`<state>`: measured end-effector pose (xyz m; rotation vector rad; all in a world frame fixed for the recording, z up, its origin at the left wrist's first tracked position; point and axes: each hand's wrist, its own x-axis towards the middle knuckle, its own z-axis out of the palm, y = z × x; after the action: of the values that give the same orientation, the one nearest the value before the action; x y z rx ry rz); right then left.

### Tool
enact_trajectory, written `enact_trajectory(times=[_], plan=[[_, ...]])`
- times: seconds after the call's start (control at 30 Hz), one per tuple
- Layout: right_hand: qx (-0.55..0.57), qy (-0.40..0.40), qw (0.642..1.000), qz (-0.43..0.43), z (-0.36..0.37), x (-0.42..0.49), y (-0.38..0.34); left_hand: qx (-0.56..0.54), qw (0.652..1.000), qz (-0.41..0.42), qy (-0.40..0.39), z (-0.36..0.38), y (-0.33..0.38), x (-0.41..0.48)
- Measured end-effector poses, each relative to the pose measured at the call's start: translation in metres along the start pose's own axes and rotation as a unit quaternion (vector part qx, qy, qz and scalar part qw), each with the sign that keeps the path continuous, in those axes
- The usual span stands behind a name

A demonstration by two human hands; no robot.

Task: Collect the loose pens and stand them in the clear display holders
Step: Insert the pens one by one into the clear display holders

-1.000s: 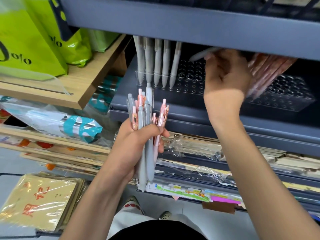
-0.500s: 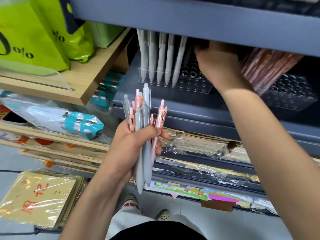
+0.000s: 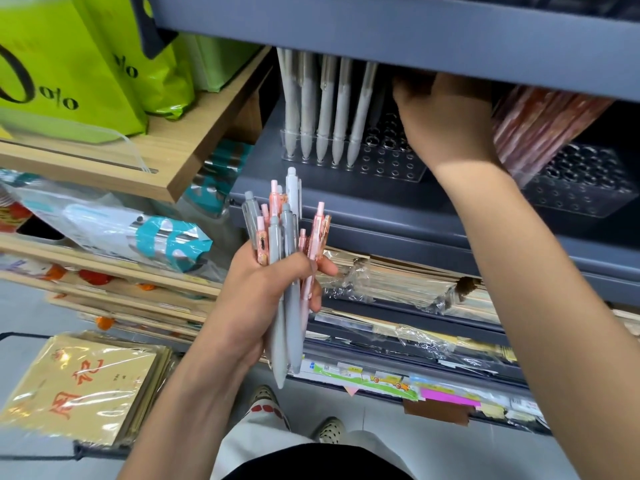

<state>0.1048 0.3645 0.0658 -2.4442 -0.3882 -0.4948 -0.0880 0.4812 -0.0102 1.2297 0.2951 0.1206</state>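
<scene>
My left hand (image 3: 256, 306) grips a bundle of grey and pink pens (image 3: 280, 230), tips down, in front of the grey shelf. Several grey pens (image 3: 325, 109) stand in a row in the left clear holder (image 3: 391, 164). My right hand (image 3: 446, 126) reaches deep into the shelf above this holder's empty holes. Its fingers are hidden under the upper shelf, so I cannot see whether they hold a pen. To the right, a bunch of pink pens (image 3: 540, 123) leans in a second clear holder (image 3: 581, 188).
The upper grey shelf edge (image 3: 381, 32) hangs low over the holders. Green bags (image 3: 69, 64) sit on a wooden shelf (image 3: 194, 140) at left. Wrapped notebooks (image 3: 398, 278) fill the racks below. Yellow booklets (image 3: 83, 386) lie at the lower left.
My right hand, which held a grey pen a second ago, has moved left and deeper under the upper shelf. The left hand with its bundle has barely shifted.
</scene>
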Motion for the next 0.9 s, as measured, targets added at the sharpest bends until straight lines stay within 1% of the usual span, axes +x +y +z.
enact_trajectory(times=[0.03,0.07,0.1,0.13,0.17,0.23,0.27,0.3,0.37,0.5,0.6,0.67,0.77,0.83,0.9], plan=[[0.018,0.000,1.000,0.007,-0.004,-0.005,0.000,0.002,1.000,0.000,0.002,0.000,-0.002,0.000],[0.060,-0.007,0.998,0.010,-0.008,-0.014,0.000,0.004,1.000,0.000,0.003,0.000,-0.003,0.001],[0.130,-0.025,0.991,0.011,-0.013,-0.025,0.000,0.005,1.000,0.000,0.003,0.001,-0.004,0.001],[0.202,-0.055,0.978,0.015,-0.018,-0.040,-0.001,0.006,1.000,-0.001,0.002,0.001,-0.005,0.002],[0.239,-0.098,0.966,0.017,-0.024,-0.056,-0.001,0.007,1.000,-0.003,-0.002,0.002,-0.005,0.003],[0.240,-0.200,0.950,0.023,-0.033,-0.083,0.003,0.019,1.000,-0.005,-0.017,0.004,-0.004,0.005],[0.245,-0.239,0.939,0.034,-0.035,-0.093,0.005,0.027,0.999,-0.005,-0.028,0.006,-0.004,0.007],[0.260,-0.265,0.927,0.048,-0.038,-0.099,0.006,0.029,0.999,-0.004,-0.040,0.008,-0.003,0.009],[0.300,-0.280,0.908,0.085,-0.040,-0.104,0.014,0.023,0.998,-0.009,-0.065,0.014,-0.002,0.014],[0.334,-0.243,0.896,0.164,-0.046,-0.113,0.024,0.019,0.994,-0.031,-0.107,0.025,-0.005,0.019],[0.344,-0.207,0.894,0.201,-0.052,-0.121,0.031,0.027,0.990,-0.050,-0.128,0.031,-0.009,0.020],[0.366,-0.154,0.890,0.226,-0.059,-0.126,0.036,0.026,0.987,-0.067,-0.145,0.034,-0.012,0.022],[0.396,-0.053,0.879,0.260,-0.072,-0.132,0.046,0.026,0.984,-0.083,-0.158,0.042,-0.018,0.025],[0.415,-0.021,0.869,0.269,-0.078,-0.137,0.051,0.031,0.982,-0.082,-0.165,0.050,-0.022,0.024],[0.454,-0.023,0.849,0.269,-0.080,-0.142,0.054,0.031,0.982,-0.080,-0.170,0.057,-0.024,0.023]])
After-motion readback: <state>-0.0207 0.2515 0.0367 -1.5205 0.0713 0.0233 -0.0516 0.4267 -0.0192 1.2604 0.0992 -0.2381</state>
